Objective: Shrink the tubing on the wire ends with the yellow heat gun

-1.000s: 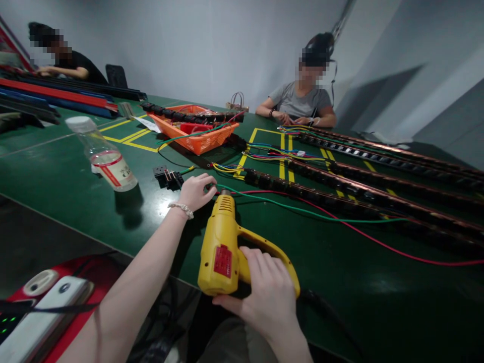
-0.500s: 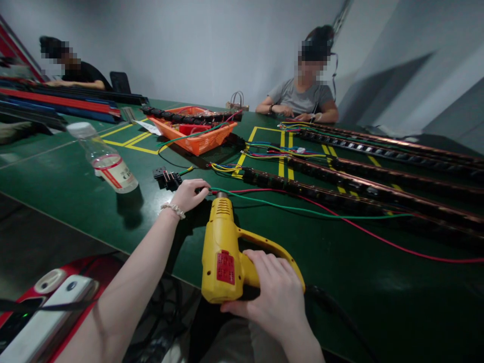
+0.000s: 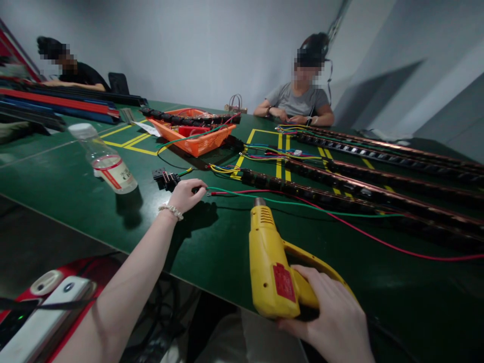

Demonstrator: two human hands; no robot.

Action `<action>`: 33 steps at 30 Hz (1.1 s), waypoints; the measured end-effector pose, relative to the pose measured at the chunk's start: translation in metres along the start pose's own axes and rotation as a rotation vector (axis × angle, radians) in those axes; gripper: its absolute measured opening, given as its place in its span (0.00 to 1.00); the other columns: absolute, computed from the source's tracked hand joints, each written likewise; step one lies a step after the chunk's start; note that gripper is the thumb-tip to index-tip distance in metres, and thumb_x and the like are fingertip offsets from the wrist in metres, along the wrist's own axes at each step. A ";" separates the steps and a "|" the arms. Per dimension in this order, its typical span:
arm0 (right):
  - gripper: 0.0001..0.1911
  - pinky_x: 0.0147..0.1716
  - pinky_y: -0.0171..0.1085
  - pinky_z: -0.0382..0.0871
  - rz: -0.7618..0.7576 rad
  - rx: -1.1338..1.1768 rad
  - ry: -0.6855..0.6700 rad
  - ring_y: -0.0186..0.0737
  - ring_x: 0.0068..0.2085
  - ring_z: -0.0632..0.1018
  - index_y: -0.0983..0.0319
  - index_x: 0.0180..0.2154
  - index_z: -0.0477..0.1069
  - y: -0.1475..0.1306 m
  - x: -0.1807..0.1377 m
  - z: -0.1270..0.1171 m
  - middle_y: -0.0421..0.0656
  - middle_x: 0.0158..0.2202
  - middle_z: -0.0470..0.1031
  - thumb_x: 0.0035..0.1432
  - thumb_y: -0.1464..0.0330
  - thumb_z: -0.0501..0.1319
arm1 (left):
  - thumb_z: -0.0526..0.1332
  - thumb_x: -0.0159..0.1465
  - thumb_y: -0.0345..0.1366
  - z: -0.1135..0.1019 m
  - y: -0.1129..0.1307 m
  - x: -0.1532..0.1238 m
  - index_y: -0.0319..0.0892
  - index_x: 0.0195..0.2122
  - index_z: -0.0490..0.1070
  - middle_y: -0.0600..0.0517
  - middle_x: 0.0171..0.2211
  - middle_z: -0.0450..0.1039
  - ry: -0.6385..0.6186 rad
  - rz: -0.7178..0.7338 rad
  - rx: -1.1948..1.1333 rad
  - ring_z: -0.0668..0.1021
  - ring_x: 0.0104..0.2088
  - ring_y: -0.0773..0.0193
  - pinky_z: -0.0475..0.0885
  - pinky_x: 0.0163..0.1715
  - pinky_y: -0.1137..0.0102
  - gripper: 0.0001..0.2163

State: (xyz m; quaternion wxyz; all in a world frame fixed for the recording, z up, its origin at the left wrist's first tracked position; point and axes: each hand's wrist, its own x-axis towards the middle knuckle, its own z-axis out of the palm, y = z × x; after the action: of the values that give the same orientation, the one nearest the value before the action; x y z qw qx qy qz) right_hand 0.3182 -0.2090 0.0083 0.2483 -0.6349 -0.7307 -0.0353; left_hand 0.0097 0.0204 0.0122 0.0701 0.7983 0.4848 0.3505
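Note:
My right hand (image 3: 328,307) is wrapped round the handle of a yellow heat gun (image 3: 266,257). Its metal nozzle points away from me, just short of a green wire (image 3: 302,204) and a red wire (image 3: 328,212) running across the table. My left hand (image 3: 190,195), with a scrunchie on the wrist, is closed in a pinch at the left end of the green wire. The red wire's end, tipped with a metal terminal, lies beside those fingertips. Close by on the left is a black socket block (image 3: 165,180); my hand partly covers its right side.
A clear bottle (image 3: 113,169) with a white cap stands to the left. Behind it are an orange basket (image 3: 196,143) of parts and several long black strips (image 3: 302,186) with wires. Two people sit across the green table (image 3: 83,196). A white power strip (image 3: 49,317) is lower left.
My right hand has carried the heat gun to the right, and its nozzle has left the wire ends by my left hand. My left hand has stayed nearly in place.

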 end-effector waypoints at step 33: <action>0.47 0.38 0.41 0.64 0.174 0.120 0.156 0.42 0.36 0.74 0.59 0.42 0.70 0.001 -0.015 0.011 0.43 0.34 0.74 0.34 0.30 0.46 | 0.56 0.57 0.47 0.115 0.023 0.105 0.45 0.45 0.68 0.43 0.43 0.69 -0.115 0.196 0.172 0.71 0.45 0.48 0.66 0.46 0.52 0.18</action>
State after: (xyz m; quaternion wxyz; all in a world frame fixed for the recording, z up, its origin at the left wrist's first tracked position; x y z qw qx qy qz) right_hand 0.3165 -0.2185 -0.0074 0.3443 -0.6753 -0.6520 -0.0191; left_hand 0.1287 0.1213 -0.0114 -0.0057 0.8636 0.4279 0.2667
